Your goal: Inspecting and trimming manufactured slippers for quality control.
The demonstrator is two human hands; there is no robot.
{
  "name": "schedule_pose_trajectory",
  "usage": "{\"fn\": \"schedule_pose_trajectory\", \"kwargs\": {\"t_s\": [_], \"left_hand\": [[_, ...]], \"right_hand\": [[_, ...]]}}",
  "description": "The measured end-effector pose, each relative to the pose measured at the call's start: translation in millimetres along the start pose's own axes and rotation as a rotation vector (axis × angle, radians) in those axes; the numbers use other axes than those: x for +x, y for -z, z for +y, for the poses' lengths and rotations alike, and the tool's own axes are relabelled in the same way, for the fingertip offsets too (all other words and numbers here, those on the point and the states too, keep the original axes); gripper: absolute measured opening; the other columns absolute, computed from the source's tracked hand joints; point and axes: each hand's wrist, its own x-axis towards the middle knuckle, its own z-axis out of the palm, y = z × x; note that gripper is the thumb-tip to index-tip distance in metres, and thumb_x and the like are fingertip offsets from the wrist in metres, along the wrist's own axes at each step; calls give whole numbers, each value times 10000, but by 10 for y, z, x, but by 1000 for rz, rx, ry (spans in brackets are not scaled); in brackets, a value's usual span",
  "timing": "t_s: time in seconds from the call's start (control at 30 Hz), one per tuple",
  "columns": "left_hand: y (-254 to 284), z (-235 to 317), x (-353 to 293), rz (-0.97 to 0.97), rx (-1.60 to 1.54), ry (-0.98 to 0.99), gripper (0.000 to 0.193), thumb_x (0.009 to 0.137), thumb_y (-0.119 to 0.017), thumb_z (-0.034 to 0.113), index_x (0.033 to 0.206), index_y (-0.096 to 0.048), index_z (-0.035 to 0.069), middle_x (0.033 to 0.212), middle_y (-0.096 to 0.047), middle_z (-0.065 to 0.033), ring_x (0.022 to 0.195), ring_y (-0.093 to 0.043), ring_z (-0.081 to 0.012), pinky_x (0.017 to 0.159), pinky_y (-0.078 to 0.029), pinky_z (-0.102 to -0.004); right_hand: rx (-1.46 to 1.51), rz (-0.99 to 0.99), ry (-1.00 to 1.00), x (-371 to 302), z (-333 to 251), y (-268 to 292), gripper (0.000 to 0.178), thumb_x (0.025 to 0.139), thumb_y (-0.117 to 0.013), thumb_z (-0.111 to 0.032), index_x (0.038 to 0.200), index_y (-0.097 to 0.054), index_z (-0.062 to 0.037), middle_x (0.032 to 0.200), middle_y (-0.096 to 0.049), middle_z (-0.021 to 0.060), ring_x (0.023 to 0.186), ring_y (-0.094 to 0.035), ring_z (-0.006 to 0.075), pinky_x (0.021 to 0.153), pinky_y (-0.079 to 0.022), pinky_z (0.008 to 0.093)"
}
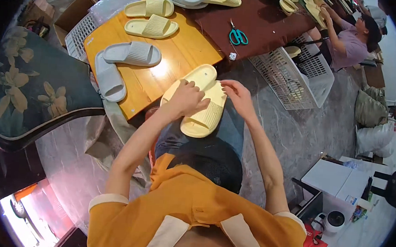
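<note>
A pair of pale yellow slippers (201, 125) lies together over my lap, one strap facing up and the heel of one pointing away from me. My left hand (187, 100) is closed over them from the left, its fingers curled across the strap area. My right hand (239, 98) is at the right edge of the pair, fingers bent and fingertips against the slipper's side; its thumb is partly hidden. On the wooden tabletop (185, 49) just ahead sit another yellow pair (150, 27) and two light grey slippers (137, 53) laid at an angle.
Teal-handled scissors (237, 36) lie on a dark red cloth (273, 30), with more slippers at the back. A white plastic crate (283, 79) stands right of the table, a floral-backed chair (35, 84) left. At the far right, another person (348, 44) handles slippers.
</note>
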Motion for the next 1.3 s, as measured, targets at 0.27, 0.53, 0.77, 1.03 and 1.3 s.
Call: {"fn": "schedule_pose_trajectory", "kwargs": {"t_s": [0.27, 0.53, 0.77, 1.03, 1.3], "left_hand": [[-263, 129, 15, 206, -108, -79, 327, 822, -617, 306, 602, -624, 63, 630, -591, -85, 695, -574, -262, 706, -432, -394], [-311, 156, -10, 235, -143, -47, 309, 795, -618, 255, 557, -597, 59, 600, -576, -92, 653, -576, -269, 681, -443, -391], [-305, 165, -18, 198, -123, -30, 324, 822, -590, 282, 594, -629, 55, 636, -601, -91, 692, -589, -267, 719, -446, -396], [-341, 185, 12, 240, -113, -36, 313, 815, -597, 276, 587, -617, 64, 639, -600, -80, 694, -585, -252, 709, -440, -387], [-340, 163, 1, 206, -127, -17, 332, 827, -589, 285, 587, -620, 57, 636, -602, -84, 695, -584, -260, 717, -437, -392]], "right_hand": [[-628, 74, 304, 594, 512, -357, 124, 838, -636, -129, 929, -685, -62, 911, -630, 120, 872, -627, 325, 756, -505, 428], [-911, 12, 383, 697, 632, -535, 39, 773, -629, -99, 769, -639, -62, 795, -638, 117, 750, -654, 317, 632, -532, 440], [-1121, -43, 451, 800, 719, -610, 63, 749, -591, -86, 729, -626, -38, 800, -636, 141, 733, -666, 315, 603, -551, 420], [-1342, -60, 458, 849, 821, -702, 56, 751, -612, -89, 764, -654, -55, 787, -629, 112, 741, -666, 234, 565, -546, 350], [-505, 76, 44, 917, 752, -400, 150, 823, -632, -145, 852, -675, -5, 781, -692, 140, 694, -692, 265, 627, -534, 385]]}}
